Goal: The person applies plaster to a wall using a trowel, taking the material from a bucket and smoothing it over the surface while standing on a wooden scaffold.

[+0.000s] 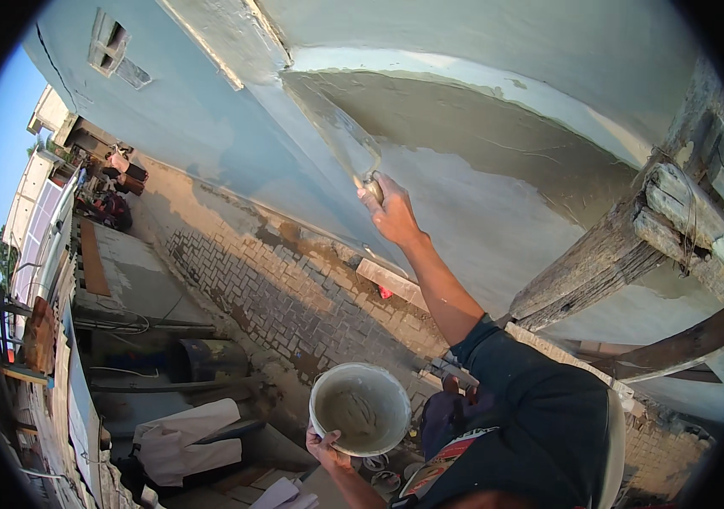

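At the far left, open sky runs down the rim, with a neighbouring building [44, 114] beside it. Far below lies a cluttered yard: a dark barrel [209, 358] and pale sacks [188, 441] sit by a strip of brick paving [294, 297] that runs along the foot of the wall. That drop leaves wide open air under and to the left of both hands.

The left hand [328, 450] is low in the middle, fingers curled over the rim of a white bucket [360, 409], gripping it from beneath. The bucket hangs over the drop, well apart from the wall; its inside is smeared with wet grey plaster and it looks partly filled.

Above it, the right hand [391, 212] is raised at arm's length, closed in a fist around the handle of a trowel [341, 136]. The long flat blade, coated in grey mix, lies against the pale blue wall [209, 127] and points up and left, toward the edge of a concrete ledge [226, 38]. Just right of the blade spreads a broad patch of darker, fresh plaster [497, 136] with a curved upper edge.

At the right, rough wooden scaffold poles [599, 263] lashed together jut from the wall, crowding that side.
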Motion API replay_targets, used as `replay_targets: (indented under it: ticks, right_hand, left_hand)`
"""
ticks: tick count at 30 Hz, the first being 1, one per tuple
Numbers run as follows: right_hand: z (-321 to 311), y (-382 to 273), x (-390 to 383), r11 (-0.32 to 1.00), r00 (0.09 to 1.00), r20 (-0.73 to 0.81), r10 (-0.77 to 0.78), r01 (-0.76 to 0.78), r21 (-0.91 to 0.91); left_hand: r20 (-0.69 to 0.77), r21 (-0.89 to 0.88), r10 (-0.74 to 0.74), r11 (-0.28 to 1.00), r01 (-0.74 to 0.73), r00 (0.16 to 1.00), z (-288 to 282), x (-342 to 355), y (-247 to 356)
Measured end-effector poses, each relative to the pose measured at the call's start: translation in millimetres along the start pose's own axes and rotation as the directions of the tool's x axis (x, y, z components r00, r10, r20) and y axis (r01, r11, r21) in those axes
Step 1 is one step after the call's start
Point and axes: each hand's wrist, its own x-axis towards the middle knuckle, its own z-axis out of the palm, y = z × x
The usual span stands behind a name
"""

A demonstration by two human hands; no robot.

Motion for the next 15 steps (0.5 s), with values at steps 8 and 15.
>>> replay_targets:
  ticks: [8, 15]
  right_hand:
    - [-60.4, -22.3, -24.9, 0.937, 0.959, -0.149, 0.239, -0.187, 0.296]
    - [-21.3, -23.7, 0.3, 0.992, 0.995, -0.038, -0.09, 0.086, -0.087]
  left_hand:
    - [-0.027, 0.021, 0.035, 0.999, -0.035, 0.999, 4.3, 6.6, -8.4]
    - [-0.012, 0.064, -0.055, 0.996, 0.056, 0.998, 6.7, 2.5, 1.9]
